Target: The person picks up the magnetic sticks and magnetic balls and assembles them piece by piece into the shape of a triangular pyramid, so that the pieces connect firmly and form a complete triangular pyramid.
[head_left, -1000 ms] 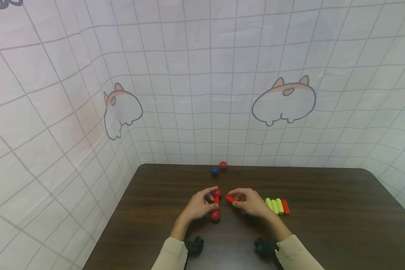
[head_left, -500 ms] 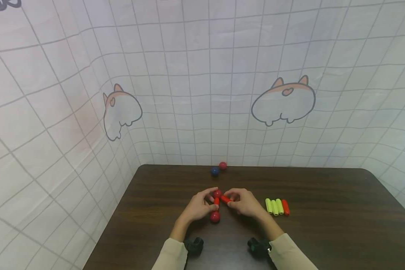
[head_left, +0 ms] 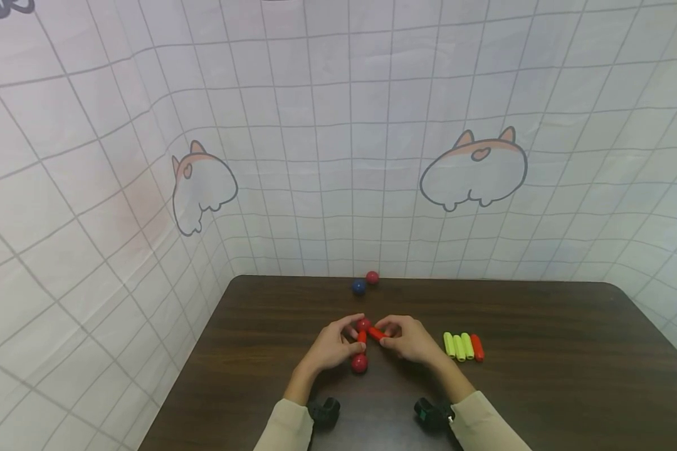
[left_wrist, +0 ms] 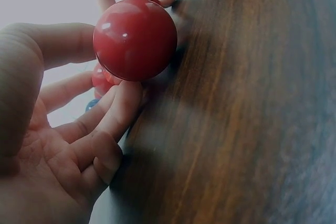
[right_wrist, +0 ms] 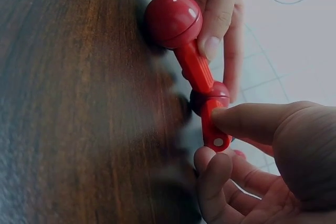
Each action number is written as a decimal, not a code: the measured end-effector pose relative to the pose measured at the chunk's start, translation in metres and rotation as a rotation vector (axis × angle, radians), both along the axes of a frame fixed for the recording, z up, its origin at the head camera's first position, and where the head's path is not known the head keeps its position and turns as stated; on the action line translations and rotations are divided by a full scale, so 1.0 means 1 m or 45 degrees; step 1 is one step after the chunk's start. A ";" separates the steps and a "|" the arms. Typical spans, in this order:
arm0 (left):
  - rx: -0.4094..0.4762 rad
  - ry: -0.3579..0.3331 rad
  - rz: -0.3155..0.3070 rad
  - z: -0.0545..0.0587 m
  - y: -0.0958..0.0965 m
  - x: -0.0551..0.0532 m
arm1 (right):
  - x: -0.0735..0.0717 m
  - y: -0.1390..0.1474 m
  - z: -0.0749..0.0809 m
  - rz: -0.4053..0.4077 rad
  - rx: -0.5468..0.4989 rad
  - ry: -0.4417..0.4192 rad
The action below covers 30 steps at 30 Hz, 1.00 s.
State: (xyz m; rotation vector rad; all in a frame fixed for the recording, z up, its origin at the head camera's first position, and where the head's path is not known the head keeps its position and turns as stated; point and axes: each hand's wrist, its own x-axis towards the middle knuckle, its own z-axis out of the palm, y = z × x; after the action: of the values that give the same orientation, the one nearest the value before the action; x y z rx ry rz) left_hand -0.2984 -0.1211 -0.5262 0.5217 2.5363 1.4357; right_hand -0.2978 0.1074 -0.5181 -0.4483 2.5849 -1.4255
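Observation:
My left hand (head_left: 330,343) grips a red rod (right_wrist: 195,67) that joins two red balls, the near ball (head_left: 359,362) and the far ball (head_left: 363,324). In the left wrist view the near ball (left_wrist: 135,39) hides most of the rod. Between thumb and fingers, my right hand (head_left: 410,339) pinches a second red rod (head_left: 377,333). That rod's far end meets the far ball (right_wrist: 216,94) in the right wrist view, and a pale round dot marks its free end.
Right of my hands lie several yellow-green rods (head_left: 459,346) and one red rod (head_left: 477,347) in a row. A blue ball (head_left: 359,287) and another red ball (head_left: 372,277) sit at the back edge of the dark wooden table (head_left: 547,351). Behind hangs a gridded cloth (head_left: 338,188).
My right hand has moved left, bringing its red rod from a gap away up against the far red ball. The left hand has stayed in place.

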 end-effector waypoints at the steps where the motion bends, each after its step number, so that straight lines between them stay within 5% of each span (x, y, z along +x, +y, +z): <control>1: -0.003 0.000 0.001 0.000 0.000 0.000 | 0.000 0.000 0.000 -0.003 0.002 -0.002; 30: 0.041 0.029 0.063 -0.001 0.002 0.000 | -0.009 0.014 -0.004 -0.015 0.044 0.107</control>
State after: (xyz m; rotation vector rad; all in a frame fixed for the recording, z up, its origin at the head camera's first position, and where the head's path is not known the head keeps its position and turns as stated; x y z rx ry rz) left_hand -0.2987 -0.1190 -0.5274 0.4862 2.5648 1.4980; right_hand -0.3072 0.1211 -0.5217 -0.4994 2.6773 -1.3922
